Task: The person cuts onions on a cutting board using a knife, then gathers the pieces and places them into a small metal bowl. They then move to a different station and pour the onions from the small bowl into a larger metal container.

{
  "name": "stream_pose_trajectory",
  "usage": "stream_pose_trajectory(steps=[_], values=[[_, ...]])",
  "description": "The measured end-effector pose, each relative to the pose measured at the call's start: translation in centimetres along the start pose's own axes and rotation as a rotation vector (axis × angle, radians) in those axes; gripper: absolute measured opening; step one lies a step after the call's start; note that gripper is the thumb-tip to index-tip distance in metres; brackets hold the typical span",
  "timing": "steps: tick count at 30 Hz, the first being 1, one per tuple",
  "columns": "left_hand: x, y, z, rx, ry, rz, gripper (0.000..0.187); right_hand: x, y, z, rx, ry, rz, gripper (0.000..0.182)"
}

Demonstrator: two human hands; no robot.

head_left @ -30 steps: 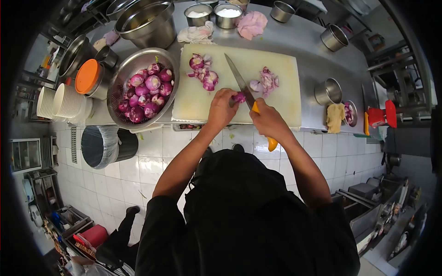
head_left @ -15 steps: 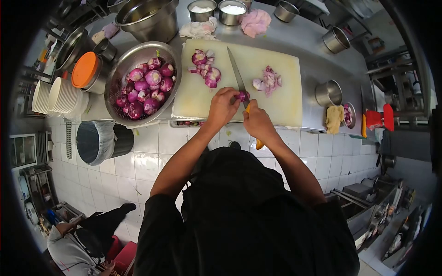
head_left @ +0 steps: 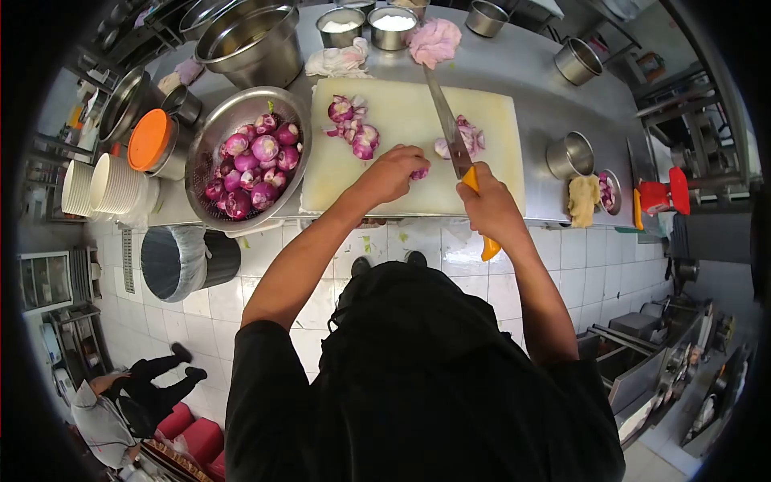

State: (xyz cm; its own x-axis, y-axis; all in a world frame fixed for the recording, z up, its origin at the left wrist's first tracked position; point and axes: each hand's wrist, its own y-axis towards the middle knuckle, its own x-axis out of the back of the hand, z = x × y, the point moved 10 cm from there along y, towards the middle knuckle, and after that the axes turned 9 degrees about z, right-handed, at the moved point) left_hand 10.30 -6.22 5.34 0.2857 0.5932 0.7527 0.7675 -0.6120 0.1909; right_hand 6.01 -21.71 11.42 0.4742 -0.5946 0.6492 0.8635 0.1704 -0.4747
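Observation:
My left hand (head_left: 389,174) has its fingers closed on a red onion piece (head_left: 418,173) near the front of the white cutting board (head_left: 337,185). In my right hand (head_left: 492,202) is the orange handle of a long knife (head_left: 450,120); the blade points away from me, apart from the onion piece. Chopped onion (head_left: 471,136) lies partly behind the blade on the right of the board. Onion peels and trimmings (head_left: 353,128) are heaped at its left. Peeled whole onions (head_left: 257,157) fill a metal colander (head_left: 295,104) beside the board.
A large pot (head_left: 249,48), metal tins with white contents (head_left: 393,28) and a pink cloth (head_left: 435,42) stand behind the board. To the right are a metal container (head_left: 570,155) and a yellow cloth (head_left: 584,201). A lined bin (head_left: 193,261) is at left; another person (head_left: 120,410) is lower left.
The knife has moved right, away from the onion in my left hand. My left hand has shifted slightly right. At lower left, the other person's legs have moved.

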Motion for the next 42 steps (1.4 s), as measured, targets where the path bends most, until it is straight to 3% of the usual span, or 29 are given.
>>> stream_pose_trajectory(steps=[4,7,10,13,19,29,34,37,42], values=[[-0.1,-1.9,0.8,0.293,-0.107,-0.203,0.042,-1.2,-0.1,-0.4,0.036,0.002,0.018,0.033],[0.4,-3.5,0.4,0.338,-0.14,-0.39,0.043,-2.2,0.2,0.4,0.043,-0.043,0.066,0.033],[0.7,-5.0,1.0,0.33,-0.131,-0.444,0.037,-3.0,0.9,1.0,0.132,-0.141,0.027,0.033],[1.3,-5.4,0.4,0.208,-0.14,-0.516,0.032,-3.5,1.1,1.7,0.126,-0.175,0.083,0.034],[0.5,-4.5,1.0,0.225,-0.168,-0.487,0.028,-4.3,1.3,1.8,0.072,-0.232,0.167,0.032],[0.7,-4.6,0.0,0.193,-0.101,-0.507,0.028,-8.0,4.4,-0.1,0.147,-0.255,0.127,0.027],[1.0,-3.9,-1.3,0.177,-0.046,-0.517,0.031,-5.7,5.1,0.3,0.062,-0.114,0.206,0.031],[0.9,-3.4,-1.9,0.234,0.112,-0.478,0.03,-4.0,4.5,1.6,0.169,-0.11,0.115,0.033],[2.4,-3.5,0.7,0.388,0.239,-0.555,0.027,0.2,1.1,1.9,0.154,-0.025,0.038,0.035]])
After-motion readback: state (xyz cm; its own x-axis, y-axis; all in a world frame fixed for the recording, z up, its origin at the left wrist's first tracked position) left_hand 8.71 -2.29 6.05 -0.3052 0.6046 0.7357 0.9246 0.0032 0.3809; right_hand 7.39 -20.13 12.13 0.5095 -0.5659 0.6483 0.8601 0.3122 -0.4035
